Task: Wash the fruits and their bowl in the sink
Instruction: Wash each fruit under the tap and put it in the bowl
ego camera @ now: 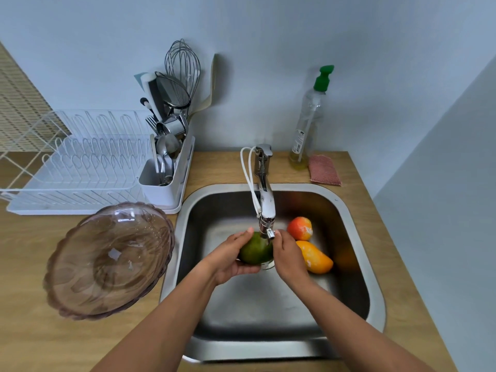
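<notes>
Head: left hand (230,260), right hand (288,257) grip green mango (253,251)

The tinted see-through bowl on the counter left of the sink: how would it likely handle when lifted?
The bowl looks like glass or hard clear plastic, so it is probably stiff and, if glass, breakable against the steel sink. It is wide with a scalloped rim, so gripping both sides seems safer. Specks like droplets inside suggest it may be slippery.
</notes>
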The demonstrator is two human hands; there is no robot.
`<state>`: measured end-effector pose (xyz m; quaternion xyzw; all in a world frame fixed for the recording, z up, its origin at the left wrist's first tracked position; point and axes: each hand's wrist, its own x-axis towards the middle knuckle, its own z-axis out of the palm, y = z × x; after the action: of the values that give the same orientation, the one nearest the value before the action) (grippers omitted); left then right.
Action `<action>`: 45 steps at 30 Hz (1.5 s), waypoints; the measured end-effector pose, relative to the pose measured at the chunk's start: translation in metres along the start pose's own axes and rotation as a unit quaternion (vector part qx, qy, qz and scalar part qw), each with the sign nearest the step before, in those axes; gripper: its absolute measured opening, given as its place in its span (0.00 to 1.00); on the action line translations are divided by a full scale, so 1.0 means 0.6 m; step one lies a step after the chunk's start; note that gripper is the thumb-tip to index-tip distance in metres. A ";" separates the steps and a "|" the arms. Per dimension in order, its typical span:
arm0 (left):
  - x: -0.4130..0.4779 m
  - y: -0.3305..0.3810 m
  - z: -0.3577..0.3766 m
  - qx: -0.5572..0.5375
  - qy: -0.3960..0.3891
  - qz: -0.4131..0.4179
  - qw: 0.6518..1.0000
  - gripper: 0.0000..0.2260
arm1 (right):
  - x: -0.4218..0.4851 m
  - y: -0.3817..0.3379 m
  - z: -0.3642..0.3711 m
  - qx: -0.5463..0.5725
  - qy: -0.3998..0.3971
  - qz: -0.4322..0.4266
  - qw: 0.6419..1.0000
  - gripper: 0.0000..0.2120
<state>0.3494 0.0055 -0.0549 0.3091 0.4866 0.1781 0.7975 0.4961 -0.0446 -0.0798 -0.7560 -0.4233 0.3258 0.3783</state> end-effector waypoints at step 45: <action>0.026 -0.013 -0.010 -0.054 0.039 0.046 0.997 0.30 | -0.006 -0.015 -0.027 0.154 -0.090 0.051 0.983 0.12</action>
<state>0.3509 0.0109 -0.0724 0.2811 0.4920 0.2524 0.7844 0.5041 -0.0490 -0.0634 -0.6768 -0.3613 0.4724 0.4338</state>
